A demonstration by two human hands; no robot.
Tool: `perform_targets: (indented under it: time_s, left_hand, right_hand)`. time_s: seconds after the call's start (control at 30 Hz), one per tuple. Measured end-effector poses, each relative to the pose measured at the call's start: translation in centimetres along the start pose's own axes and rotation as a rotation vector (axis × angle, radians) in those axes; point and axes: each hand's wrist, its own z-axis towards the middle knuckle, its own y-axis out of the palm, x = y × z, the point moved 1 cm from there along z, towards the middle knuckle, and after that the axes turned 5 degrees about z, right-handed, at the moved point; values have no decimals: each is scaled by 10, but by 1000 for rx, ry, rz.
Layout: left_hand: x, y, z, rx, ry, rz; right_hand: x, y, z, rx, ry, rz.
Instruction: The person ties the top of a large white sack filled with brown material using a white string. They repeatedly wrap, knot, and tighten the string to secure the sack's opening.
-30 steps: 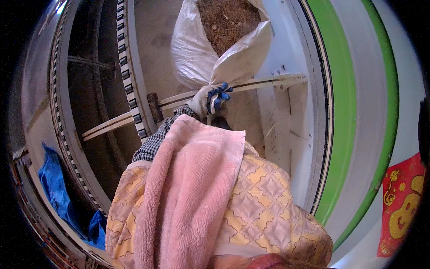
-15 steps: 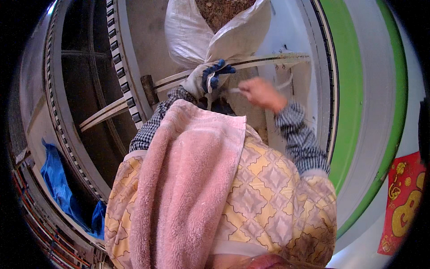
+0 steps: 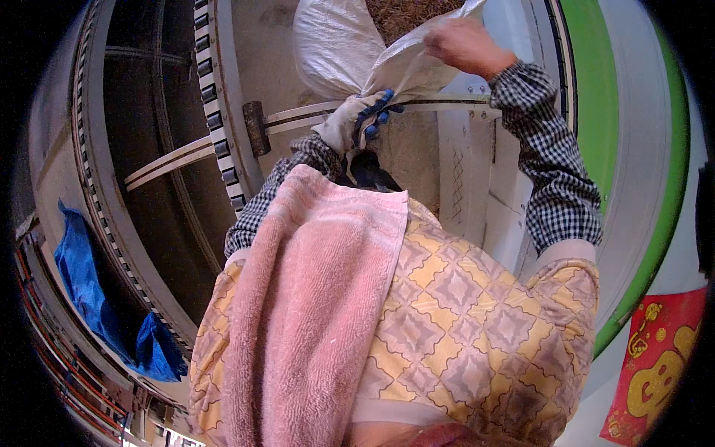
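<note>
A white woven sack (image 3: pixel 335 45) lies at the top of the view, parted in a V with brown, shredded-looking material (image 3: pixel 402 18) between its sides. My left hand (image 3: pixel 361 123), in a pale glove with blue-coated fingers, is closed around the sack's gathered end. Bare and closed, my right hand (image 3: pixel 465 46) is over the sack's right flap, its fingertips against the white fabric. What those fingers hold is hidden. Below my left hand a dark shape, perhaps a shoe, shows past the pink towel (image 3: pixel 313 283) hanging down my front.
A pale curved strip (image 3: pixel 290 118) crosses the floor under my left wrist, beside a dark short post (image 3: pixel 255 128). Black-and-white edged rails (image 3: pixel 212 97) run along the left. Green-edged panelling (image 3: pixel 596 67) curves on the right. A blue cloth (image 3: pixel 89 283) lies far left.
My right hand has swung up and right from beside my left hand to the sack's right flap. The white cord-like strip near it no longer shows. My left hand keeps its hold.
</note>
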Motion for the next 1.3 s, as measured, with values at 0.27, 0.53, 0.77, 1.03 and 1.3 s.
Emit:
perform_targets:
  time_s: [0.27,0.53,0.77,1.03,1.3]
  left_hand:
    - [-32,-33,39,125,441,597]
    - [-55,-3,17,445,-38,276]
    - [-22,23,28,83,-20,-588]
    - [-11,47,48,-68,-5,-845]
    - [-24,26,64,-141,77,-969]
  right_hand:
    - [-70,36,91,759,-895,-240]
    - [-147,34,78,107,-873,-99]
    - [-167,31,-34,767,-501,733]
    - [-186,180,-58,669,260,1251]
    - [-186,128,75,597,25,2783]
